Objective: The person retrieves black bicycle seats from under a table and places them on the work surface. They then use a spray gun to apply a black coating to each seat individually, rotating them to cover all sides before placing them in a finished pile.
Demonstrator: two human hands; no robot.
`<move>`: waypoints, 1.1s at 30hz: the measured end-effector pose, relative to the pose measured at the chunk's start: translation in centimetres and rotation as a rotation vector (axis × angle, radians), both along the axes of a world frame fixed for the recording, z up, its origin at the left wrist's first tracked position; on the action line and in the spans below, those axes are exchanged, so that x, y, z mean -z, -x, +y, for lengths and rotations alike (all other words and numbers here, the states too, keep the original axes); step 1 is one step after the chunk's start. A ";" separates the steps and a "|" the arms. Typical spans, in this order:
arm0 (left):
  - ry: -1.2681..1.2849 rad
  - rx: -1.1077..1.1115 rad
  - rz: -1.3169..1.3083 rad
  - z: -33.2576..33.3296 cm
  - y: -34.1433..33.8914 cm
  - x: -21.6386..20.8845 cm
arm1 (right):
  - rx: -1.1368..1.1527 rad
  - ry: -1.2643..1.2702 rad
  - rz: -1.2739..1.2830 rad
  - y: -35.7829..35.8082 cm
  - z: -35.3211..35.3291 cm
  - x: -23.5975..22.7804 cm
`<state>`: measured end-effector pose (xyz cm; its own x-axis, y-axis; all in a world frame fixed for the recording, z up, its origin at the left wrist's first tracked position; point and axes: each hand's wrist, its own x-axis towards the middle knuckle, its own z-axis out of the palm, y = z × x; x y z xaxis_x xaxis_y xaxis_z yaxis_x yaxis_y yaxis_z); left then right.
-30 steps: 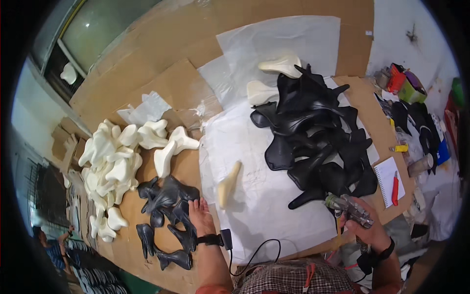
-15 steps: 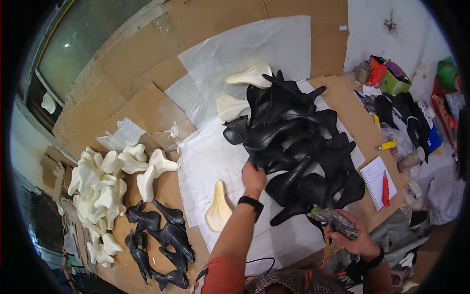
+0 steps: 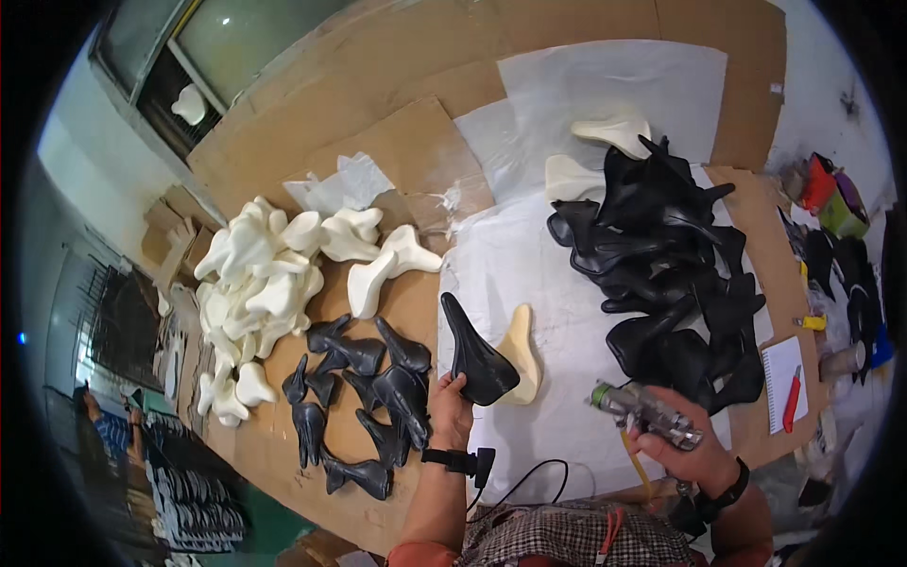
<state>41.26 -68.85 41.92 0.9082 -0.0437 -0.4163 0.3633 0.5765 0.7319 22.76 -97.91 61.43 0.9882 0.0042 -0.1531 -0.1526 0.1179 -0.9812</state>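
My left hand (image 3: 451,413) pinches the rear edge of a black bicycle saddle cover (image 3: 474,357), held with its narrow nose pointing away from me. Partly behind it on the white sheet lies a cream foam saddle pad (image 3: 525,367). A worn, grimy metal hand tool (image 3: 652,416) with a green end and a yellow hose is gripped in my right hand (image 3: 688,442), over the sheet's near right part. Just beyond that hand spreads a heap of black saddle covers (image 3: 661,269). Several smaller black saddle pieces (image 3: 397,397) lie left of my left hand.
Cream foam pads (image 3: 265,283) pile up at the left, and two more pads (image 3: 612,130) lie beyond the black heap. A notebook (image 3: 782,378) with a red-handled cutter (image 3: 792,402) is at the right. A black cable (image 3: 529,477) curls near my apron. Another person (image 3: 115,430) appears far left.
My left hand has come away from the black heap, moving left with one saddle cover. The tool stays in my right hand, now apart from the heap. The view has shifted left.
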 end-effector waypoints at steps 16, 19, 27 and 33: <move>-1.139 -0.153 -0.325 5.9 -13.5 2.5 | 0.218 -0.041 0.150 1.7 -6.9 3.2; -1.192 0.080 -0.585 -7.5 -18.9 2.0 | 0.282 -0.024 0.155 1.3 -8.4 4.5; -1.597 0.478 -0.765 -29.9 -24.7 3.4 | 0.178 -0.058 0.250 -1.0 -11.4 4.6; -1.725 0.371 -0.754 -27.6 -28.6 4.7 | 0.215 -0.147 0.313 -3.2 -11.9 2.2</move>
<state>69.90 -96.42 37.24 0.9382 -0.2797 0.2037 -0.3393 -0.8595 0.3823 25.91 -109.85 59.21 0.8749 -0.1528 -0.4595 -0.3976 0.3151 -0.8618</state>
